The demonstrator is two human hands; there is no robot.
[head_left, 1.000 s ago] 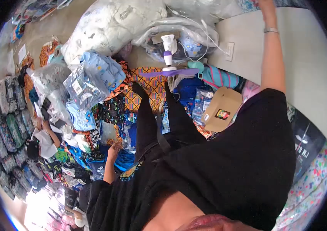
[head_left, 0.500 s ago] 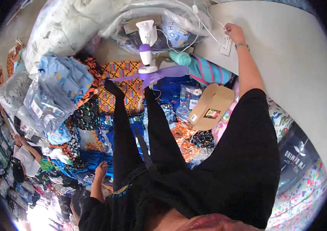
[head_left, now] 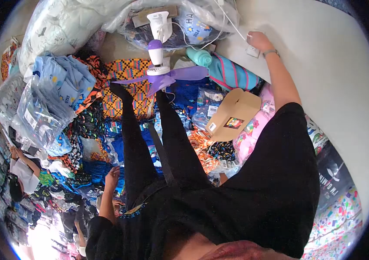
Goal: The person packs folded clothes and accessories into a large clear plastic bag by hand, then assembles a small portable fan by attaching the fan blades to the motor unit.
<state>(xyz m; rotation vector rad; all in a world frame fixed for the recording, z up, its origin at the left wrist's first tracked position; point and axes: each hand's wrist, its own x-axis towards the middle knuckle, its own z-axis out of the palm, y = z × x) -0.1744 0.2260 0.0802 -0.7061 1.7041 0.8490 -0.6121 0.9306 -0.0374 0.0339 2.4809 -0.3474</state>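
My right hand (head_left: 260, 42) reaches out to the pale wall, its fingers pinched together at a white wall socket (head_left: 252, 52). A white cord (head_left: 233, 25) runs down to these fingertips, and the plug at its end is mostly hidden by them. My left hand (head_left: 112, 176) hangs at my side with loosely curled fingers, holding nothing I can see. In front of me stands a white and purple fan (head_left: 156, 54) with purple blades (head_left: 189, 73), clamped or propped near bagged clothes.
A brown cardboard piece (head_left: 235, 115), a mint bottle (head_left: 199, 56) and a striped blue bag (head_left: 234, 73) lie nearby. Bagged light-blue garments (head_left: 58, 82) are heaped at left. Folded clothes surround my legs. Another person (head_left: 24, 173) is at far left.
My right hand has moved down onto the socket and now covers its upper part. The whole view has shifted slightly. My left hand stays by my side.
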